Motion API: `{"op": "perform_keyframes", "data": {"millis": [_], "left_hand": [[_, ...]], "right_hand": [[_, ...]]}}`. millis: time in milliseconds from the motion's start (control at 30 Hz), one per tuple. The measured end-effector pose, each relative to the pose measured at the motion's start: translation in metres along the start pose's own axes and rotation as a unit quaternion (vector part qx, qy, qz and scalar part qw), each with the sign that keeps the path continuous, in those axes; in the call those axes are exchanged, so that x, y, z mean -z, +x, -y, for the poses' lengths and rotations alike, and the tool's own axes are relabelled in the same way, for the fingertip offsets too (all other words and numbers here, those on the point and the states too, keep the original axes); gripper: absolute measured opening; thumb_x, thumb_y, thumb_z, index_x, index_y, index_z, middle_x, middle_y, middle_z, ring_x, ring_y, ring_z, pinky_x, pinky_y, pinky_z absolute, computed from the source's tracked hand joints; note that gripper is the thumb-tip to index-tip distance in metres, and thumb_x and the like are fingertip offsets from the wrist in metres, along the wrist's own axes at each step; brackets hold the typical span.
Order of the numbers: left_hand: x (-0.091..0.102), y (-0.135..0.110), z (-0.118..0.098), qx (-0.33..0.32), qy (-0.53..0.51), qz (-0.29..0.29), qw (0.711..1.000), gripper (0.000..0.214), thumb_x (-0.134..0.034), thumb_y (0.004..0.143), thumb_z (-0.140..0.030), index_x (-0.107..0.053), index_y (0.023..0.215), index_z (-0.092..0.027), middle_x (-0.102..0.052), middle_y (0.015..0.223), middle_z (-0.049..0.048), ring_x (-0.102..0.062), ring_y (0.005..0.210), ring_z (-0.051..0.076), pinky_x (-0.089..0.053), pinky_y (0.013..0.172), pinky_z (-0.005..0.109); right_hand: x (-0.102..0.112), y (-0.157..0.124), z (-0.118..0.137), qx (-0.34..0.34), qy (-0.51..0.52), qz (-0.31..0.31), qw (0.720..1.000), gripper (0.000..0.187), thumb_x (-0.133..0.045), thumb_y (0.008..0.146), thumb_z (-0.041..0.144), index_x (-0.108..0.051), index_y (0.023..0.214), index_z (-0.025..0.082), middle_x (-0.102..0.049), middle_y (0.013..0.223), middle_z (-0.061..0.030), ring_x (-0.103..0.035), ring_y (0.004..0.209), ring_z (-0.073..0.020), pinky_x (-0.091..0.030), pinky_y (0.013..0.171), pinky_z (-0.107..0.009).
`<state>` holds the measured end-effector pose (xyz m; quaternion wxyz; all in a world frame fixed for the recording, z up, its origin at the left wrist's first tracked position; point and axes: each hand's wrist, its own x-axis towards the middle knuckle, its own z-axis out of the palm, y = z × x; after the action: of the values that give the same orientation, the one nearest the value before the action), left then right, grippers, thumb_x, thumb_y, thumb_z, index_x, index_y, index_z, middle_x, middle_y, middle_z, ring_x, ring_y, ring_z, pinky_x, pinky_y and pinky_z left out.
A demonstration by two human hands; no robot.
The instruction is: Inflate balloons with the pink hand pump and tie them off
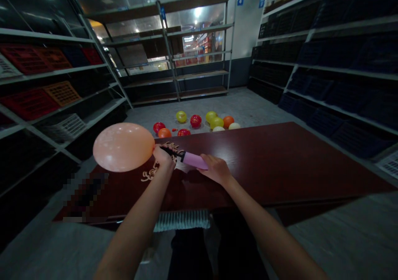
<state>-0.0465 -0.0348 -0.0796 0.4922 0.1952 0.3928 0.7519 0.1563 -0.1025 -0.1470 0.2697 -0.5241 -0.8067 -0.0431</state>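
A large peach balloon (123, 147), round and inflated, hangs over the left end of the dark red table (264, 159). My left hand (164, 155) is closed around the balloon's neck, at the black nozzle end of a hand pump. The pink barrel of the balloon pump (194, 160) points to the right, and my right hand (216, 170) is wrapped round its far end. Several uninflated beige balloons (151, 173) lie loose on the table beneath and behind my left hand. The exact fit of neck and nozzle is hidden by my fingers.
Inflated balloons in red (195, 121), yellow (217, 122) and other colours lie on the floor beyond the table. Shelves with crates (27, 101) line the left, and dark crates (351, 93) fill the right. A metal rack (174, 64) stands behind. Something pixelated lies at the table's left corner.
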Motion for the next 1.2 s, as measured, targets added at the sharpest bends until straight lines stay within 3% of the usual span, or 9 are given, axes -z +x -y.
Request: {"op": "perform_keyframes", "data": {"millis": [100,267,400,500,700,967,1067,1200], "left_hand": [[0.001,0.006,-0.030,-0.051,-0.036,-0.042,0.997,0.016,-0.044,0.085,-0.012,-0.036,0.074,-0.022,-0.039,0.059,-0.0046,-0.040,0.046,0.011,-0.033,0.049,0.027],[-0.004,0.022,-0.083,-0.088,-0.031,-0.050,0.994,0.016,-0.042,0.087,-0.013,-0.037,0.074,-0.023,-0.039,0.060,-0.0053,-0.041,0.045,0.012,-0.033,0.046,0.027],[-0.018,0.033,-0.099,-0.113,-0.014,-0.044,0.993,0.017,-0.044,0.086,-0.014,-0.037,0.074,-0.022,-0.038,0.060,-0.0055,-0.040,0.044,0.010,-0.032,0.044,0.025],[-0.032,0.039,-0.088,-0.124,-0.017,-0.039,0.991,0.019,-0.046,0.088,-0.018,-0.035,0.073,-0.023,-0.038,0.060,-0.0057,-0.040,0.043,0.009,-0.030,0.043,0.024],[-0.055,0.042,-0.039,-0.110,0.002,-0.059,0.992,0.022,-0.048,0.094,-0.026,-0.035,0.076,-0.023,-0.039,0.058,-0.0079,-0.040,0.042,0.008,-0.031,0.043,0.021],[-0.068,0.002,0.036,-0.027,0.044,-0.024,0.998,0.026,-0.041,0.100,-0.024,-0.039,0.074,-0.022,-0.042,0.058,-0.0052,-0.042,0.042,0.009,-0.034,0.044,0.023],[-0.066,-0.009,0.046,-0.019,0.022,-0.022,0.999,0.024,-0.041,0.101,-0.024,-0.038,0.077,-0.023,-0.043,0.062,-0.0053,-0.042,0.043,0.009,-0.033,0.046,0.024],[-0.059,-0.013,0.037,-0.025,0.020,-0.009,0.999,0.024,-0.044,0.100,-0.023,-0.039,0.076,-0.024,-0.043,0.061,-0.0047,-0.042,0.044,0.009,-0.032,0.049,0.025]], "right_hand": [[0.001,-0.001,0.000,0.008,0.011,-0.003,1.000,0.040,-0.070,0.092,0.039,-0.063,0.126,0.018,-0.077,0.110,-0.0087,-0.073,0.097,-0.0214,-0.050,0.082,-0.029],[0.001,-0.001,0.000,0.005,0.026,-0.018,0.999,0.040,-0.071,0.091,0.040,-0.063,0.124,0.019,-0.077,0.109,-0.0081,-0.073,0.097,-0.0209,-0.052,0.084,-0.028],[-0.002,-0.002,-0.002,-0.008,0.045,-0.045,0.998,0.041,-0.071,0.091,0.040,-0.063,0.126,0.020,-0.077,0.112,-0.0091,-0.074,0.097,-0.0209,-0.053,0.086,-0.029],[-0.004,-0.002,-0.006,-0.036,0.041,-0.072,0.996,0.040,-0.072,0.089,0.039,-0.065,0.124,0.019,-0.079,0.106,-0.0092,-0.075,0.093,-0.0216,-0.054,0.082,-0.028],[-0.011,-0.002,-0.014,-0.062,0.006,-0.124,0.990,0.036,-0.072,0.085,0.034,-0.068,0.117,0.018,-0.079,0.096,-0.0066,-0.075,0.080,-0.0230,-0.054,0.072,-0.030],[-0.011,0.000,-0.015,-0.101,-0.014,-0.114,0.988,0.039,-0.073,0.085,0.035,-0.069,0.120,0.020,-0.079,0.098,-0.0079,-0.076,0.080,-0.0247,-0.053,0.067,-0.030],[-0.011,0.000,-0.015,-0.104,-0.018,-0.098,0.990,0.040,-0.073,0.085,0.035,-0.069,0.121,0.019,-0.080,0.103,-0.0098,-0.077,0.083,-0.0250,-0.053,0.069,-0.030],[-0.009,0.002,-0.013,-0.090,-0.007,-0.076,0.993,0.041,-0.070,0.087,0.037,-0.068,0.125,0.019,-0.079,0.108,-0.0106,-0.077,0.089,-0.0251,-0.054,0.073,-0.030]]}}
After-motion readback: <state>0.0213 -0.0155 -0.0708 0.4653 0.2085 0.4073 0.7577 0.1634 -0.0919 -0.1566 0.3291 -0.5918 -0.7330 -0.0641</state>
